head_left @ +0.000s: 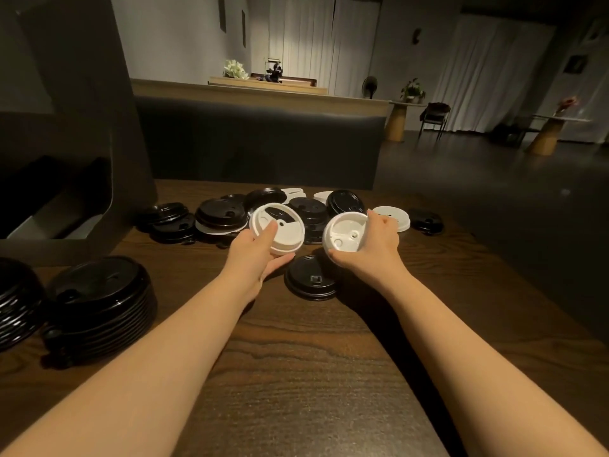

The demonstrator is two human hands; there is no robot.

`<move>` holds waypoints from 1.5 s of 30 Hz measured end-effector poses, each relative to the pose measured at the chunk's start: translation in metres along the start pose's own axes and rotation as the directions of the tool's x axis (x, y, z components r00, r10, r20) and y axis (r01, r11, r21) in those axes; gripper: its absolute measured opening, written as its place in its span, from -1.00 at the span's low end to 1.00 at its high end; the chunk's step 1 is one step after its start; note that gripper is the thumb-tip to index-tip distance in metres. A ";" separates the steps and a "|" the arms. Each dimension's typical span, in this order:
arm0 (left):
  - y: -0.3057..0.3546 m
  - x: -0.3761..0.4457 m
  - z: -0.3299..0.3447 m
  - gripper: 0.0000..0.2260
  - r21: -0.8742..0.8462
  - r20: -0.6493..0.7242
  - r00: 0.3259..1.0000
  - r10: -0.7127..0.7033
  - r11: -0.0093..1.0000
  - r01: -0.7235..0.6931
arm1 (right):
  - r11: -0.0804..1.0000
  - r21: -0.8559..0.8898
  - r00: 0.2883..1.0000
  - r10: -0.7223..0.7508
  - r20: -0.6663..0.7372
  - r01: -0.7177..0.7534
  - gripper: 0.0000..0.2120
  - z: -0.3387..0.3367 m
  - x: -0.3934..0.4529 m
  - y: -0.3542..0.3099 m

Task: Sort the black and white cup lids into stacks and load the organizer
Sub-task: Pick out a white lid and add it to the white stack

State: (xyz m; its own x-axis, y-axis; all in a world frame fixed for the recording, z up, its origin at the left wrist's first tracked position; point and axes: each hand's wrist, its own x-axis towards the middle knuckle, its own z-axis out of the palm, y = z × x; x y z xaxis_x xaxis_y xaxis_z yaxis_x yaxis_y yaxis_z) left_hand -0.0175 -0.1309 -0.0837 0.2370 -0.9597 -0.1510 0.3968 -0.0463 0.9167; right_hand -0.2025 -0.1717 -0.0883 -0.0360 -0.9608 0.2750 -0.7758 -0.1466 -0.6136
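My left hand [255, 255] grips a white lid [280, 222], top side facing me, thumb on its face. My right hand [372, 245] holds a second white lid [344, 232] tilted on edge with its underside toward me. Both lids hover above the wooden table [296, 374]. A single black lid [311, 282] lies flat between my wrists. Behind my hands a loose pile mixes black lids [220, 214] and white lids [393, 216]. A tall stack of black lids [99, 301] stands at the near left. The dark organizer [66, 179] sits at the far left.
A second black stack [16, 301] is cut off by the left edge. A lone black lid [425, 219] lies at the pile's right end. A dark bench back [260, 143] runs behind the table. The table's right edge drops to the floor.
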 end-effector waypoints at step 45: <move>0.008 -0.015 -0.001 -0.70 -0.252 0.200 0.980 -0.015 0.965 0.067 | 0.897 0.438 0.998 0.064 0.013 -0.063 -0.48 -0.011 -0.013 -0.009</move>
State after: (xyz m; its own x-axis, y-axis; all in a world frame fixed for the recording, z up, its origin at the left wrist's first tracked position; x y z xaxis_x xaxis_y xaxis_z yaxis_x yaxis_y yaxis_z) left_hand -0.0168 -0.1169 -0.0747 0.0482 -0.9950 -0.0879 0.6225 -0.0389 0.7817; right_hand -0.2018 -0.1548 -0.0779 -0.0773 -0.9712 0.2254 -0.4178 -0.1737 -0.8918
